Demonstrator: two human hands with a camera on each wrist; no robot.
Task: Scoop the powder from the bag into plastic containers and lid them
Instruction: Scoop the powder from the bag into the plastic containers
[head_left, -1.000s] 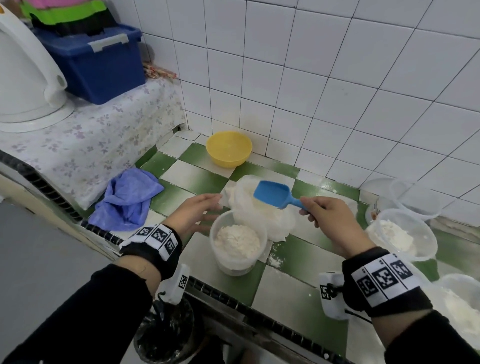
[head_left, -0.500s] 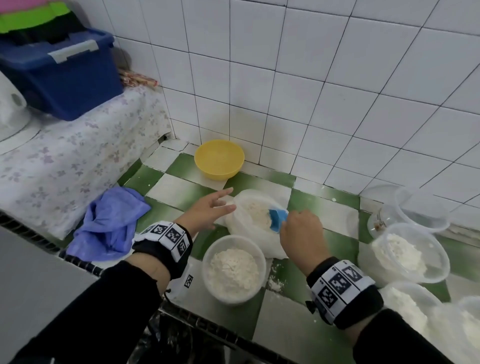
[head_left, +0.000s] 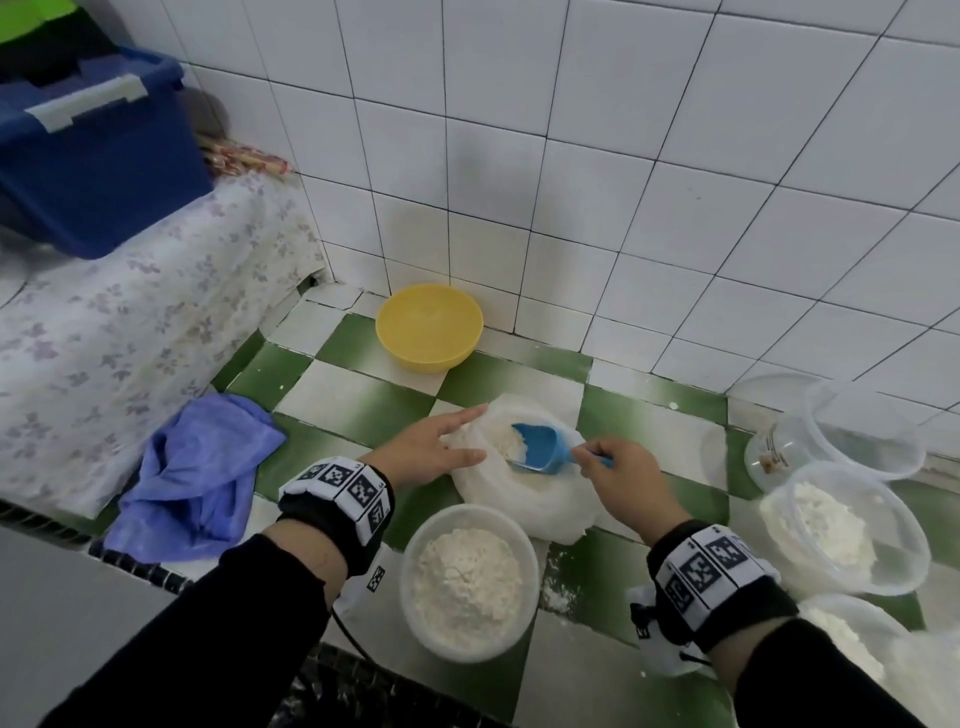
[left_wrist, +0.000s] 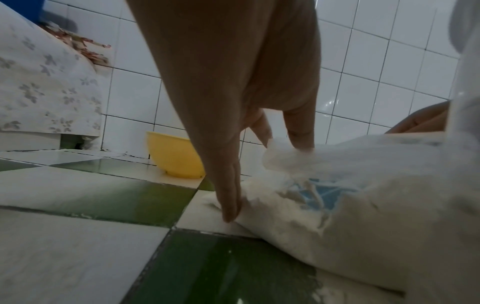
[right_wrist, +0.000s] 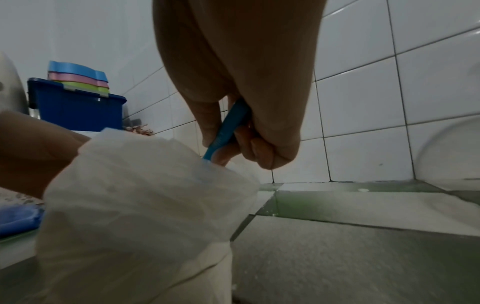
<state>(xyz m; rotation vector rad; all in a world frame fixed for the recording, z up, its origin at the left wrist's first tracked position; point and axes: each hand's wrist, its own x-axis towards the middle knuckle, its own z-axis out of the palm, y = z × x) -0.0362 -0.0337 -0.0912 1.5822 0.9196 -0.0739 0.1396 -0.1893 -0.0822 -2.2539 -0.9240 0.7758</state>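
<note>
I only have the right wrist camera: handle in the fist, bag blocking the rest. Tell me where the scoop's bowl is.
Observer: In the head view, the blue scoop has its bowl down inside the open bag, with white powder in it.
Operator: Report the left hand.
Observer: The left hand lies with straight fingers against the bag's left edge, not gripping. The left wrist view shows its fingertips touching the plastic.
Operator: Name the nearest container.
Observer: A round plastic container, unlidded and holding a good deal of powder, stands just in front of the bag, between the two wrists.
</note>
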